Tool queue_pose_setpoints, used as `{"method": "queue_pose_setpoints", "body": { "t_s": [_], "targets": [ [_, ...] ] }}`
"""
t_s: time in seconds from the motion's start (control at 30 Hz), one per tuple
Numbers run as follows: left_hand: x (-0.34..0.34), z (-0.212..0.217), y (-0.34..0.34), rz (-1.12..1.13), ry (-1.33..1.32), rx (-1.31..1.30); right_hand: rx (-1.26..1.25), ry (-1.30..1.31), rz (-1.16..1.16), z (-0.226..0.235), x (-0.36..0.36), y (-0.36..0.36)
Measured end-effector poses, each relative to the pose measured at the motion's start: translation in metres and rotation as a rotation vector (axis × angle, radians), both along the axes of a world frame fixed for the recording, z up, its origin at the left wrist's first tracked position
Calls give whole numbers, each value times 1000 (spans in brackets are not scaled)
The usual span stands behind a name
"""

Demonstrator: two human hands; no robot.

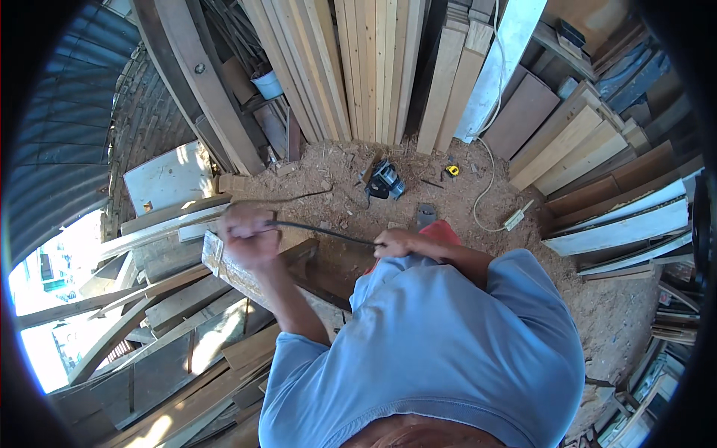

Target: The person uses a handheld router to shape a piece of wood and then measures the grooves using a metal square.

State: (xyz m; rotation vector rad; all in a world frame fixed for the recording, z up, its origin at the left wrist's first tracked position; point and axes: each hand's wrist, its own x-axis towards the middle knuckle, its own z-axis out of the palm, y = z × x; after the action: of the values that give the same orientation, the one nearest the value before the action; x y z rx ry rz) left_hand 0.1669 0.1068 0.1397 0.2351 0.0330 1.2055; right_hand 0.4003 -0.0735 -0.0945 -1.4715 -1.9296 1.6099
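Observation:
A black cable (321, 231) runs between my two hands, bowed slightly upward. My left hand (250, 233) is closed on its left end, above a stack of boards, and looks a little blurred. At the other end, close to my shirt front, my right hand (393, 243) grips the cable with fingers curled. Something red (441, 232) shows behind my right forearm, mostly hidden. Beyond my hands a power tool with a dark and silver body (386, 180) lies on the sawdust-covered floor. A thinner dark cord (299, 196) trails over the ground to its left.
A yellow tape measure (452, 170) lies right of the tool. A white extension cord ends in a socket block (515, 218) on the floor. Long timbers (366, 67) lean along the far side. Loose boards (187, 299) pile up at left, and more planks (575, 149) stand at right.

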Motion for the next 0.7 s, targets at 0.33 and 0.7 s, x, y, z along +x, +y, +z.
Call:
{"method": "queue_pose_setpoints", "body": {
  "t_s": [0.33, 0.7],
  "targets": [
    [-209, -25, 28, 539, 223, 64, 135, -195, -1005, -75, 124, -52],
    [40, -149, -113, -326, 1419, 225, 117, 699, -911, 152, 50, 31]
  ]
}}
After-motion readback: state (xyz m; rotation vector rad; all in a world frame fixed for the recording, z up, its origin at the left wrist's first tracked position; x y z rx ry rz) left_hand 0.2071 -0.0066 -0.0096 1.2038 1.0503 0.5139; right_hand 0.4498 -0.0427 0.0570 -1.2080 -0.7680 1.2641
